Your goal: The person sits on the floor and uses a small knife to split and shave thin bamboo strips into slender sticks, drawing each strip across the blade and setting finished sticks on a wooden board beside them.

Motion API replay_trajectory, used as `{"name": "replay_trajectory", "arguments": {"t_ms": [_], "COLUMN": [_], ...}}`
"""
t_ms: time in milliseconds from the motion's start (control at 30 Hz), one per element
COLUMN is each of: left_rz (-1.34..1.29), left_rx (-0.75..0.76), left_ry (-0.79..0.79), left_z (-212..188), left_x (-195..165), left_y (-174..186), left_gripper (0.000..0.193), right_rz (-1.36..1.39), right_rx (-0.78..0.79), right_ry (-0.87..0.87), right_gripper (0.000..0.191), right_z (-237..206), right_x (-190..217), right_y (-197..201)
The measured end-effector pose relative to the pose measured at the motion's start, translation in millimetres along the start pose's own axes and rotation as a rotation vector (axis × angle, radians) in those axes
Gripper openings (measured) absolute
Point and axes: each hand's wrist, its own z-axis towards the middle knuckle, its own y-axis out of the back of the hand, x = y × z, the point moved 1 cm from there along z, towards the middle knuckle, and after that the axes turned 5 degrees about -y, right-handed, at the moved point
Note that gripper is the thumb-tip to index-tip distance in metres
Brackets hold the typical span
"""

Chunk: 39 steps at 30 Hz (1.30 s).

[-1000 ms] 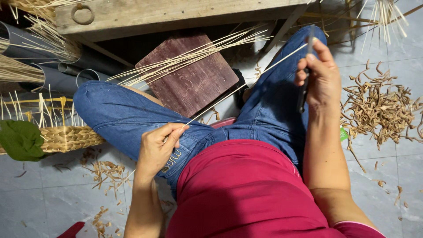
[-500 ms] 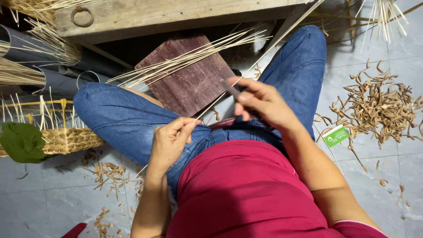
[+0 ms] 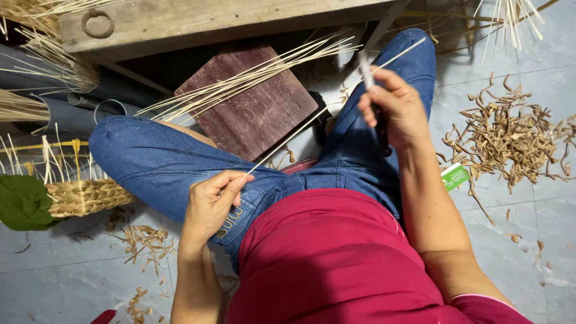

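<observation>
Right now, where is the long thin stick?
In the head view, the thin stick slants across the lap, pinched by the left hand and running up to the right hand.

Left hand [image 3: 210,201] low over the thigh, fingers pinched together, forearm running down to the lower edge, right hand [image 3: 393,108] raised higher, curled into a closed grip, forearm bare

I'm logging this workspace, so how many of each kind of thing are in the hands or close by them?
Thin strip held between left hand and right hand: 1
Knife in the right hand: 1
Dark wooden board: 1
Unfinished woven basket: 1
Pile of shavings: 1
Total: 5
</observation>
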Motion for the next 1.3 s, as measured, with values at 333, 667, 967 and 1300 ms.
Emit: {"name": "replay_trajectory", "arguments": {"t_ms": [333, 667, 967, 1300], "left_rz": [-0.052, -0.267, -0.147, -0.064], "left_rx": [0.012, 0.143, 0.058, 0.056], "left_ry": [0.125, 0.129, 0.115, 0.084], "left_z": [-7, 18, 12, 0], "left_x": [7, -2, -4, 8], "left_y": [10, -33, -24, -6], "left_gripper": [0.021, 0.022, 0.020, 0.020], "right_rz": [0.150, -0.210, -0.130, 0.025], "right_rx": [-0.166, 0.467, 0.242, -0.067], "right_ry": [0.213, -0.275, -0.182, 0.044], "right_gripper": [0.038, 0.047, 0.036, 0.035], "right_z": [-8, -35, -18, 0], "right_x": [35, 5, -1, 14], "right_y": [58, -82, -57, 41]}}
